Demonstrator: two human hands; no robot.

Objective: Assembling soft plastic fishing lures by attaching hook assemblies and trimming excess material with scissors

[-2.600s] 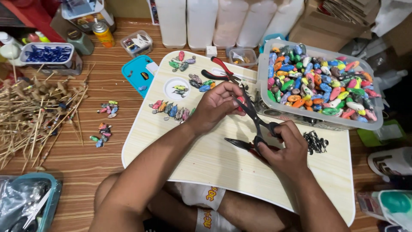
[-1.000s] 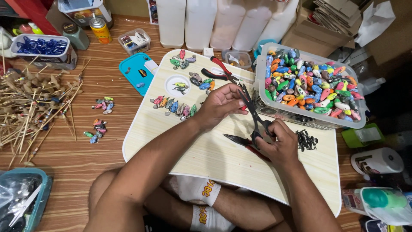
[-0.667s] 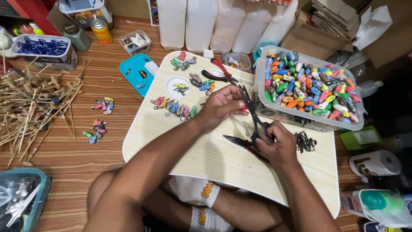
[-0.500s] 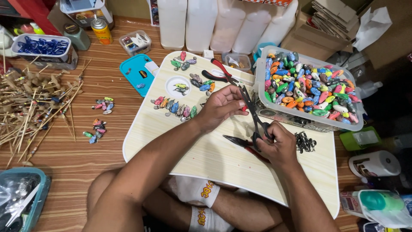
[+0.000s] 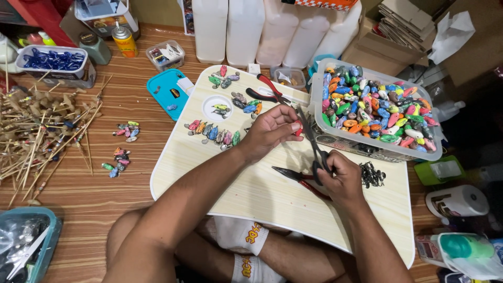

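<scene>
A pale wood-grain lap tray (image 5: 251,194) lay across my crossed legs, over the striped wooden floor (image 5: 94,183). At its far right corner stood a clear plastic tub of many-coloured fish-shaped lures (image 5: 374,107), and behind the tray a row of tall white plastic jugs (image 5: 262,29). A heap of thin bamboo sticks (image 5: 36,131) lay spread on the floor to my left. My left hand (image 5: 270,131) was curled over the tray's middle, fingertips pinched together on a small red lure (image 5: 298,128). My right hand (image 5: 343,175) was clenched around the black handles of slim long-nosed pliers (image 5: 312,139), whose tip reached up to the red lure. Red-handled pliers (image 5: 298,178) lay on the tray just beside that hand, partly under it. A small pile of dark metal hooks (image 5: 372,174) sat just to its right. A row of little painted lures (image 5: 212,132) rested near my left wrist.
</scene>
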